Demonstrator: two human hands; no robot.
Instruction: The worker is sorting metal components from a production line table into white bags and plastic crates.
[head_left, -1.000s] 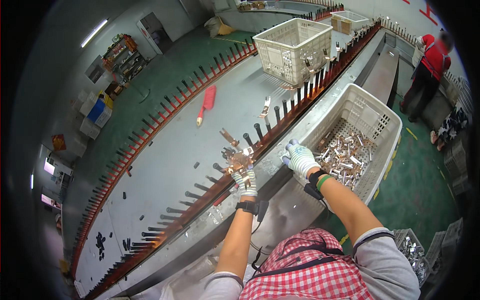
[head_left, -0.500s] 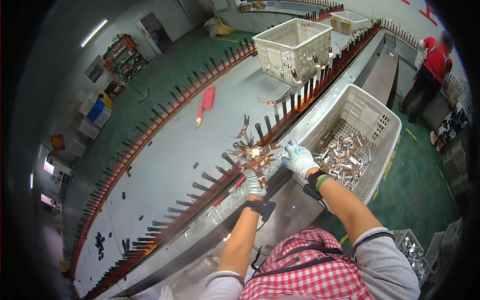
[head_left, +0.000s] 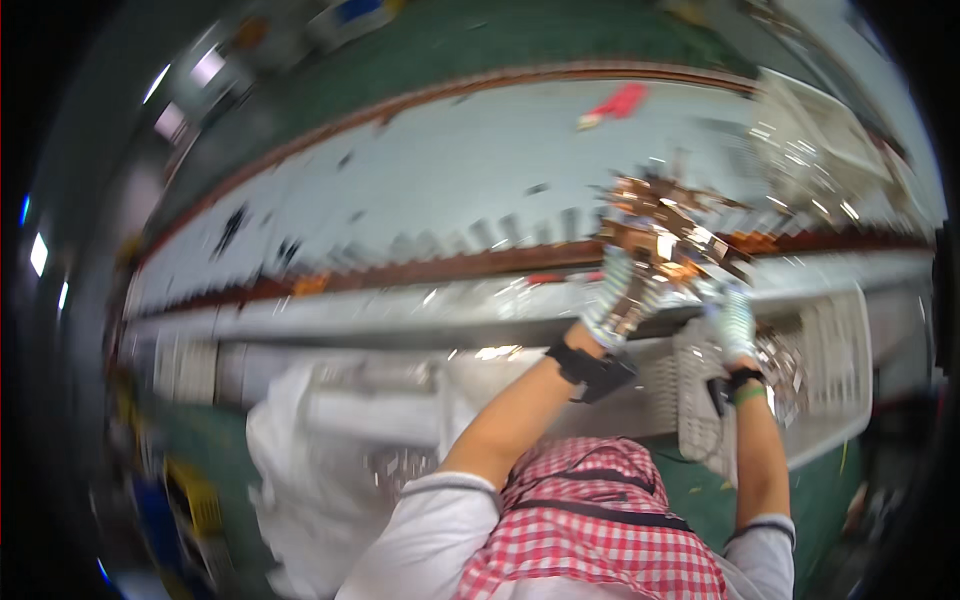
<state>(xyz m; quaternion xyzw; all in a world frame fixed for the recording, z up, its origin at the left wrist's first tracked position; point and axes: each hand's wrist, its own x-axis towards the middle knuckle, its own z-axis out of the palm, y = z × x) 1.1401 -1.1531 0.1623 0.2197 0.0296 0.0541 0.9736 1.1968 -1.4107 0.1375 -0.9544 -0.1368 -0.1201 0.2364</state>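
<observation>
Two hands: both gloved and raised together over the near rail, working one bundle.
Left hand (head_left: 622,298): I see it closed around the lower part of a cluster of shiny copper-coloured metal pieces (head_left: 668,228); blur hides the exact finger placement.
Right hand (head_left: 735,322): it sits just beside the left, under the right side of the cluster; I cannot tell whether its fingers are clamped or merely steadying.
Cluster: held above the far edge of the white slotted basket (head_left: 835,350), between it and the long grey table (head_left: 420,190); I judge both hands are used because the pieces splay in many directions.
Basket: near right, with more glinting metal parts inside.
Surface: the table runs left to right, edged by a reddish toothed rail (head_left: 400,270); a red tool (head_left: 618,103) lies far off on it.
Room: green floor beyond the table, a white sack (head_left: 300,470) near left, bright lamps far left.
</observation>
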